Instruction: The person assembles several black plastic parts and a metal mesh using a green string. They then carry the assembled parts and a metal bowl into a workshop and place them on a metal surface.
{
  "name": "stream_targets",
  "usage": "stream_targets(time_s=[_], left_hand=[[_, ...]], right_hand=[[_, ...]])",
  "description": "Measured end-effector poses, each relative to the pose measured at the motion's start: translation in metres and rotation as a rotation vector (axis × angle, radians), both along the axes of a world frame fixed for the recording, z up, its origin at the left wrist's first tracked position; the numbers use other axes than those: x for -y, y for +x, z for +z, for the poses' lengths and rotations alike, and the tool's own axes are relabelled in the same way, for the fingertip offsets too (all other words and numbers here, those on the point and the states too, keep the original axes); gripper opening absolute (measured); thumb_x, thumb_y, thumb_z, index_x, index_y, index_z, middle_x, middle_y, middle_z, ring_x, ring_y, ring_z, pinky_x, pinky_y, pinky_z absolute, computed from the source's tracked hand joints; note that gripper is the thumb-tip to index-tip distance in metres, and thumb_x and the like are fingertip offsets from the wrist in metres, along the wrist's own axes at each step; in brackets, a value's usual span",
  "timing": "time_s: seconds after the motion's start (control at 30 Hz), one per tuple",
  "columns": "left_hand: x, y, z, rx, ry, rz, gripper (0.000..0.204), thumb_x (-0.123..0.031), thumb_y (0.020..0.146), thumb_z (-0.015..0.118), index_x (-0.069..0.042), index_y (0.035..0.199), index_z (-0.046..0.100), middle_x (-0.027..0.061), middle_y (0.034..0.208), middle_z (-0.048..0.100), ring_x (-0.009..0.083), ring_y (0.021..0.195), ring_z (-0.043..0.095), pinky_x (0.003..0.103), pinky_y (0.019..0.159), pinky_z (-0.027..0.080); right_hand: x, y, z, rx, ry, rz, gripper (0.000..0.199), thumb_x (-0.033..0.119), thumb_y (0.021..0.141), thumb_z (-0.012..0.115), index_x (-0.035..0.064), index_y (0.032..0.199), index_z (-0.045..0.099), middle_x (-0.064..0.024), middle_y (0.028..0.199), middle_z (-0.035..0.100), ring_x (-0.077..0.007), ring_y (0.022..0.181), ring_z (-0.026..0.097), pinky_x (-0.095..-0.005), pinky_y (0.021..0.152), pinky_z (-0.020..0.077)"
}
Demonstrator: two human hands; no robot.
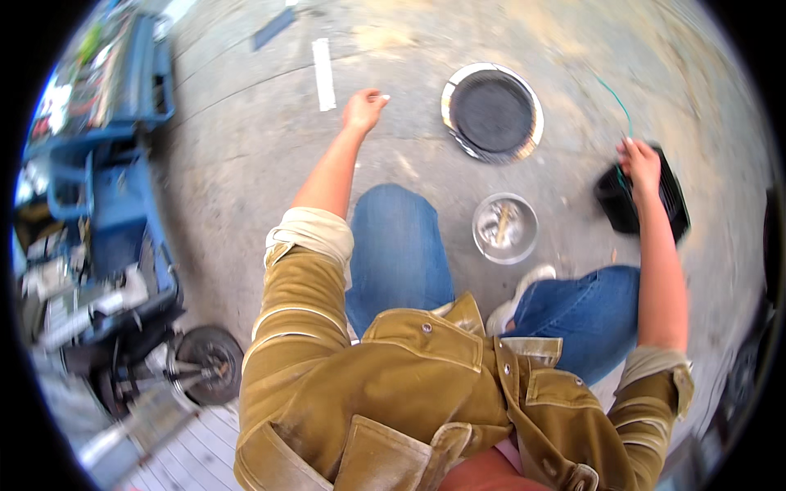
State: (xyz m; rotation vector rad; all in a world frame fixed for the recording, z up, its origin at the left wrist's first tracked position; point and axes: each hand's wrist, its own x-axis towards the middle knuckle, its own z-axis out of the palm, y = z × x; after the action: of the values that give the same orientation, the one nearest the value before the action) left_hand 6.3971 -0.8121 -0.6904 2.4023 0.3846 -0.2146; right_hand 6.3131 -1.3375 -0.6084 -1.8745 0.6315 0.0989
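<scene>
While the person crouches over the grey concrete floor (246, 155), the right hand (639, 162) rests on a black slatted plastic part (671, 200), fingers curled over its upper edge beside a thin green wire (616, 98) that runs away across the ground; whether the fingers truly clamp the part or only press on it cannot be told through the blur. The left hand (363, 108) is stretched out well apart from it, fingers drawn loosely together around something small and pale at their tips, too tiny to identify. Just beyond that hand lies a flat white strip (324, 74). Between the two hands sits a round metal ring holding a black circular mesh grille (492, 112). Nearer the knees stands a small shiny steel bowl (505, 228), with what looks like a slim stick-like object and some small bits inside, blurred. At the far left stands a blue tool cart (123, 164) crowded with items.
</scene>
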Motion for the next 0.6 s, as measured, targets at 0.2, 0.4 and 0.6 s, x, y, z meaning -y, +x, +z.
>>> stream_targets(time_s=[0.2, 0.4, 0.6], left_hand=[[-0.029, 0.042, 0.172, -0.046, 0.565, -0.017, 0.034, -0.041, 0.071, 0.063, -0.011, 0.087, 0.064, 0.0092, 0.081, 0.064, 0.0217, 0.078, 0.061, 0.034, 0.068, 0.046], [-0.053, 0.029, 0.271, -0.153, 1.073, 0.127, 0.037, -0.046, 0.073, 0.058, -0.018, 0.096, 0.062, 0.0061, 0.097, 0.063, 0.0225, 0.093, 0.058, 0.041, 0.083, 0.037], [-0.1, 0.043, 0.25, -0.21, 1.196, 0.148, 0.031, -0.044, 0.074, 0.059, -0.018, 0.091, 0.063, 0.005, 0.09, 0.064, 0.0219, 0.089, 0.059, 0.041, 0.081, 0.034]], right_hand=[[0.013, 0.067, -0.062, -0.013, -0.225, 0.287, 0.019, 0.019, 0.077, 0.054, 0.0021, 0.072, 0.063, -0.0097, 0.07, 0.063, -0.0166, 0.054, 0.055, -0.03, 0.054, 0.044], [-0.049, 0.09, -0.063, -0.176, -0.536, 0.525, 0.025, 0.023, 0.072, 0.053, 0.0013, 0.079, 0.063, -0.0235, 0.083, 0.059, -0.0355, 0.086, 0.058, -0.0411, 0.074, 0.0454], [-0.014, 0.099, -0.11, -0.181, -0.642, 0.541, 0.024, 0.02, 0.073, 0.052, 0.0002, 0.084, 0.062, -0.0238, 0.085, 0.059, -0.0355, 0.084, 0.058, -0.0419, 0.073, 0.0452]])
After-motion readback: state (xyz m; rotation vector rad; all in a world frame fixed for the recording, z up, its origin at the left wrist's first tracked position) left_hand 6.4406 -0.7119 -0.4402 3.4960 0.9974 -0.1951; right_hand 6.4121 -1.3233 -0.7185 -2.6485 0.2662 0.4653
